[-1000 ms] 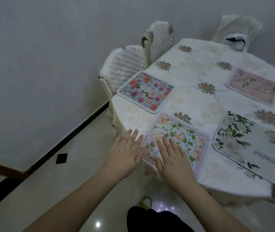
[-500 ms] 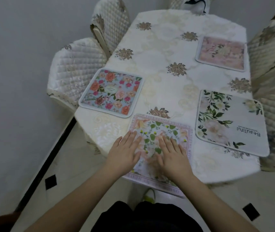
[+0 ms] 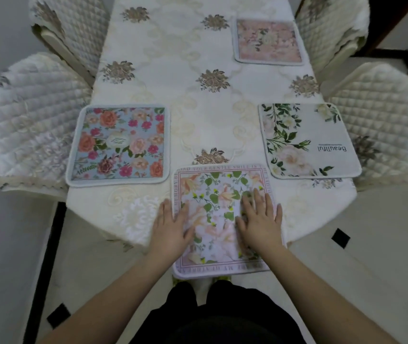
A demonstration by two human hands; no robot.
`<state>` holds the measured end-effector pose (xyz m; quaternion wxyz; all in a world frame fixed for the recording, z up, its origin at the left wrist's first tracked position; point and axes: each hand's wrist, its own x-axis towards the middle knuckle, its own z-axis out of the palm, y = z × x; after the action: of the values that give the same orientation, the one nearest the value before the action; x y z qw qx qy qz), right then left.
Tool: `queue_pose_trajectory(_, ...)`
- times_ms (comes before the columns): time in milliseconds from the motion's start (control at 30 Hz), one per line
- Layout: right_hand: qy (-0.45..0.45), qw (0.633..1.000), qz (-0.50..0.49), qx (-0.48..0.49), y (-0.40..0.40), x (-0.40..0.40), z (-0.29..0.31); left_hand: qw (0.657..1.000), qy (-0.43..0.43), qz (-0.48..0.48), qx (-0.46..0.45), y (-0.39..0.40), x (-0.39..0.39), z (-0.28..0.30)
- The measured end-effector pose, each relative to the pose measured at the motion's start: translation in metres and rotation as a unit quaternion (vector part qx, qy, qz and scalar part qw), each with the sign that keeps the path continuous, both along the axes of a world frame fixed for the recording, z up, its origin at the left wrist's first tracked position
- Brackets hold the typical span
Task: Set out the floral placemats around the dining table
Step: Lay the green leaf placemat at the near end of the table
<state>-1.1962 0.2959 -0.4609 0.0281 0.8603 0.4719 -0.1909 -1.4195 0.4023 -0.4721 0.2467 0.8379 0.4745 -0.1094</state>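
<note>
Pale glossy floor tiles (image 3: 371, 244) with small black diamond insets are seen around the dining table (image 3: 193, 95), which is covered by a cream embroidered tablecloth (image 3: 173, 58) sewn with brown flower motifs. 4 quilted chairs are pushed in along its long sides: 1 chair at 9 o'clock (image 3: 29, 125), 1 chair at 11 o'clock (image 3: 74, 28), 1 chair at 1 o'clock (image 3: 331, 28) and 1 chair at 3 o'clock (image 3: 386, 115).

4 floral placemats are laid on the cloth. The blue rose placemat (image 3: 119, 145) is set at 9 o'clock, against the table's left edge. The white leafy placemat (image 3: 307, 140), printed with the word "Beautiful", is set at 3 o'clock, its outer corner reaching just past the right edge. The pink placemat (image 3: 268, 40) is placed at 1 o'clock, further up the right side. The green-leaf placemat (image 3: 217, 199), bordered with pink lettering, is laid at 6 o'clock at the near end, and its near edge is seen hanging past the table's rim.

The left hand (image 3: 172, 225) is pressed flat, fingers straight and nothing grasped, across the left border of the green-leaf placemat, partly on the cloth. The right hand (image 3: 260, 218) is laid flat in the same released way on the right half of that placemat. Dark clothing (image 3: 222, 319) is visible at 6 o'clock between the forearms.
</note>
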Motion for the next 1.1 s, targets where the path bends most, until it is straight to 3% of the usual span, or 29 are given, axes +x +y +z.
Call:
queue_pose_trajectory(233,0.042,0.997,-0.06,-0.029,-0.013,0.003,-0.007,0.999,-0.024,-0.036,-0.02,0.006,-0.009,-0.002)
queue_pose_trajectory(567,0.117,0.979,-0.163,0.021,-0.032,0.013,-0.001,0.989,-0.129,0.055,-0.039,-0.001,-0.004,0.007)
queue_pose_trajectory(833,0.129,0.983,-0.114,0.064,-0.049,0.032,0.008,0.944,-0.26,0.193,-0.064,-0.02,0.011,0.032)
queue_pose_trajectory(1000,0.295,0.907,-0.211,0.214,-0.056,0.041,0.028,0.888,-0.337,0.29,-0.117,-0.018,0.011,0.045)
queue_pose_trajectory(1067,0.315,0.894,-0.235,0.217,-0.059,0.042,0.038,0.851,-0.348,0.35,-0.178,-0.016,0.011,0.051)
queue_pose_trajectory(1100,0.327,0.89,-0.24,0.21,-0.06,0.044,0.041,0.849,-0.338,0.36,-0.189,-0.015,0.01,0.052)
